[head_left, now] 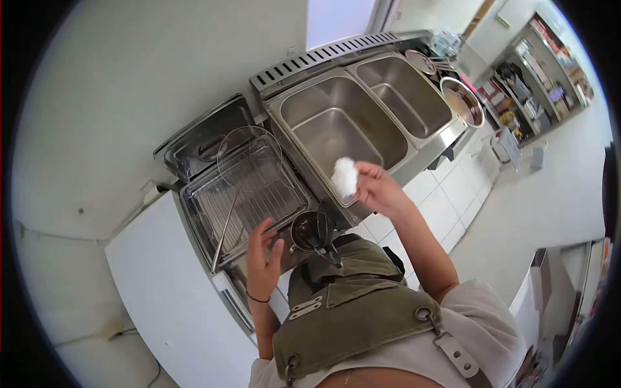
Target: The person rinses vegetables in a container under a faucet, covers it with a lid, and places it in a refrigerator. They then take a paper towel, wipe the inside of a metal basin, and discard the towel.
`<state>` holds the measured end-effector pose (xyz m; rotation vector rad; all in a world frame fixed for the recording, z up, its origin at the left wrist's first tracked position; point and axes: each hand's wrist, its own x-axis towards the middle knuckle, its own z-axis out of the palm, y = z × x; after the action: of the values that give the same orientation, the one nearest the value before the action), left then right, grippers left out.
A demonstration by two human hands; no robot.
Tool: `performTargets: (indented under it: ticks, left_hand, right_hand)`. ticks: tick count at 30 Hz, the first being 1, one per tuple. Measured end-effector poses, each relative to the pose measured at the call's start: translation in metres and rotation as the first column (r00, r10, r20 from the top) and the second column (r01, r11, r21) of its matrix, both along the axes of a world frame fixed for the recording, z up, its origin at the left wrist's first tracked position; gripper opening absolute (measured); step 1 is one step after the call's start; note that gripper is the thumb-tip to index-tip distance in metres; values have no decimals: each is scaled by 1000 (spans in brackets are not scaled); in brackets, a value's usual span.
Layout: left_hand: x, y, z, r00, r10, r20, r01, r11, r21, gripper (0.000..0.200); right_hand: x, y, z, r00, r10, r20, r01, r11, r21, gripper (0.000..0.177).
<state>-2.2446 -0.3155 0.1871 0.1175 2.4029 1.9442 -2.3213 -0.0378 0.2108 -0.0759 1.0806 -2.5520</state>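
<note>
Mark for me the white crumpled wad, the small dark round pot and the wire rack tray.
white crumpled wad [344, 176]: head view, middle of the wad.
small dark round pot [309, 227]: head view, inside its bowl.
wire rack tray [265, 197]: head view, bare grid near its middle.

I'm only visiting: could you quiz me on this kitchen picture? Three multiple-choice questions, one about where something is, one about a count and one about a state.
1. Where is the white wad?
A. in the right hand, at the edge of the steel sink
B. lying on the wire rack
C. on the floor

2. How many basins does the steel sink have?
A. one
B. two
C. four

3. How is the left hand?
A. closed on a pan
B. open, fingers spread, holding nothing
C. out of view

Answers: 1 A, the fingers pinch it over the near basin's rim; 2 B, two basins lie side by side; 3 B, it is open beside the wire rack.
</note>
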Motion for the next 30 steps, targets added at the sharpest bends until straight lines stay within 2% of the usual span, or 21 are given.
performTargets:
  ticks: [1,2,3,4,6,8,10,12,14,15,17,18,20,21,23,25,26,27,28,29,30]
  left_hand:
    - [-4,6,5,997,-71,25,67,986,150,44]
    - [-9,13,8,992,-126,4,124,982,142,44]
    - [-10,22,10,986,-169,-14,167,953,253,44]
    - [-10,28,9,977,-211,-27,206,908,365,43]
    - [-10,33,-16,959,-257,-119,283,889,361,42]
    - [-13,31,-25,981,-193,3,176,903,391,39]
    - [-22,33,-30,983,-166,76,122,907,402,38]
    - [-28,26,-48,981,-110,160,37,915,401,37]
    - [-44,8,-95,991,101,91,-112,986,123,37]
    - [-50,-3,-107,991,101,88,-110,987,115,37]
    - [-56,-21,-126,963,199,182,-167,970,-180,49]
    - [-55,-28,-144,963,204,176,-171,968,-185,49]
    - [-51,-30,-170,925,378,-45,-330,736,-591,67]
    - [-49,-22,-141,930,368,-7,-296,734,-611,82]
    - [-46,-9,-129,875,461,-146,-459,697,-551,87]
    - [-47,-5,-124,795,429,-429,-602,640,-476,88]
    - [-47,4,-107,763,481,-432,-646,596,-477,87]
    - [-50,19,-90,682,444,-581,-719,555,-419,86]
    - [-51,44,-69,614,621,-488,-779,577,-245,83]
    - [-57,72,-37,575,679,-456,-800,584,-139,79]
    - [-67,111,-5,445,708,-548,-841,541,15,58]
  right_hand:
    - [14,-16,2,1000,2,-19,1,990,140,16]
    - [27,-32,9,996,3,-87,31,923,383,13]
    - [39,-47,23,998,16,-57,14,873,487,12]
    - [47,-62,12,994,5,-110,46,891,451,13]
    - [59,-83,8,981,-42,-190,129,871,475,12]
    - [62,-90,-9,967,-107,-229,205,862,463,13]
    - [64,-83,2,952,-122,-282,281,715,640,18]
    - [66,-68,9,930,-166,-327,348,685,640,21]
    - [66,-49,15,906,-199,-373,404,662,631,23]
    - [66,-37,17,899,-243,-364,428,669,608,23]
    - [64,-8,14,875,-289,-388,477,644,598,22]
    - [62,5,11,875,-288,-390,478,649,592,22]
    - [57,34,8,843,-404,-357,538,646,542,21]
    - [55,50,2,833,-411,-372,554,633,541,20]
    - [51,84,-1,848,-398,-350,530,628,570,19]
    - [47,127,-1,849,-395,-350,527,607,594,19]
    - [46,149,-2,851,-374,-368,524,565,637,18]
    - [44,173,-3,854,-356,-379,518,518,680,16]
    - [44,200,-1,846,-364,-389,530,508,679,16]
    - [44,226,0,801,-376,-465,595,420,685,14]
    - [46,252,2,750,-383,-539,656,325,681,13]
